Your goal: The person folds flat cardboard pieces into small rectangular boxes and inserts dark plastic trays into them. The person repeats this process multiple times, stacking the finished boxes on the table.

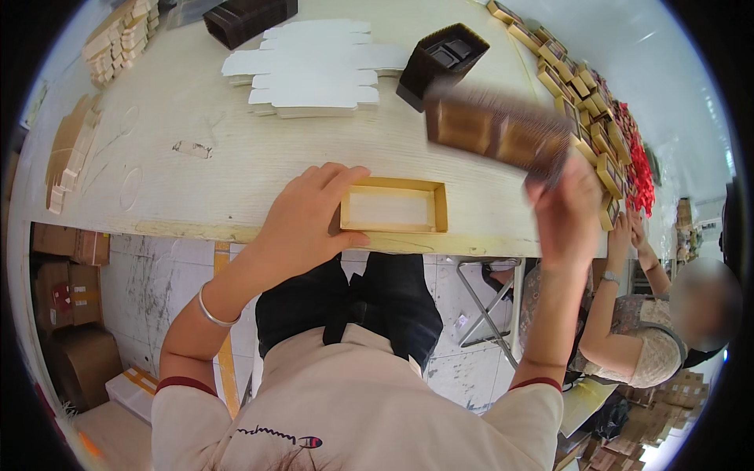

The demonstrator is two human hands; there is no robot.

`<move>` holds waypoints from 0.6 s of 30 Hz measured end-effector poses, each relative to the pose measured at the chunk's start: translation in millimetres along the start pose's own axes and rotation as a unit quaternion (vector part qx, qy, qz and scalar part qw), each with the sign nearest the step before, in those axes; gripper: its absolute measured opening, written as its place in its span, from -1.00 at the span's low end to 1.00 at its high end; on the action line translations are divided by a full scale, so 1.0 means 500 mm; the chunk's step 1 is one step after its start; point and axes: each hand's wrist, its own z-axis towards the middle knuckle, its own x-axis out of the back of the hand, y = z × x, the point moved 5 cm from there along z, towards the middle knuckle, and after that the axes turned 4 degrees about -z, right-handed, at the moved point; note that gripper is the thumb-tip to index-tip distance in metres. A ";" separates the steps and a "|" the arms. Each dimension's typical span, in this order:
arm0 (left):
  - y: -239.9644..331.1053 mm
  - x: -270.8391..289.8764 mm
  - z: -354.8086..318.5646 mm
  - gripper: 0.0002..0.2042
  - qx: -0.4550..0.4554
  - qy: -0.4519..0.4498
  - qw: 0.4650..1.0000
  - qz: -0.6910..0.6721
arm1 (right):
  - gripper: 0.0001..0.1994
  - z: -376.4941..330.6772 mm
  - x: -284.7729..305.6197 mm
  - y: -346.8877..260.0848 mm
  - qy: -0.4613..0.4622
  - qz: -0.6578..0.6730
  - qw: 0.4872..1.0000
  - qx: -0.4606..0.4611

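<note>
A shallow open gold cardboard box [436, 206] with a pale inside lies at the table's near edge. My left hand [310, 206] grips its left end, fingers on the far side and thumb on the near side. My right hand [569, 208] is raised to the right of the box, closed on the near right corner of a brown plastic insert tray [499, 129] with square compartments. The tray is held tilted above the table, apart from the box, and is smeared by motion. Just behind it stands a stack of dark plastic trays [444, 67].
Flat white box blanks [314, 67] are piled mid-table, with more dark trays [251, 20] behind. Folded cardboard pieces [71, 153] lie at left. Many gold boxes [585, 102] and red ribbons [640, 173] line the right edge. A co-worker [628, 330] sits at right.
</note>
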 end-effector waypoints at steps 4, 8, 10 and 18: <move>0.023 -0.013 0.004 -0.25 0.017 0.000 1.000 0.006 | -0.76 -0.129 -0.003 0.129 0.114 0.127 0.950 -0.263; 0.032 -0.021 0.006 -0.24 0.023 -0.022 0.999 0.010 | -0.73 -0.163 -0.037 0.164 0.051 0.147 0.944 -0.290; 0.027 -0.020 0.006 -0.27 0.015 -0.018 1.000 0.009 | -0.74 -0.161 -0.023 0.165 0.005 0.135 0.952 -0.275; 0.024 -0.019 0.015 -0.37 -0.021 -0.013 1.000 -0.005 | -0.37 -0.117 -0.094 0.049 -0.168 -0.655 0.699 0.232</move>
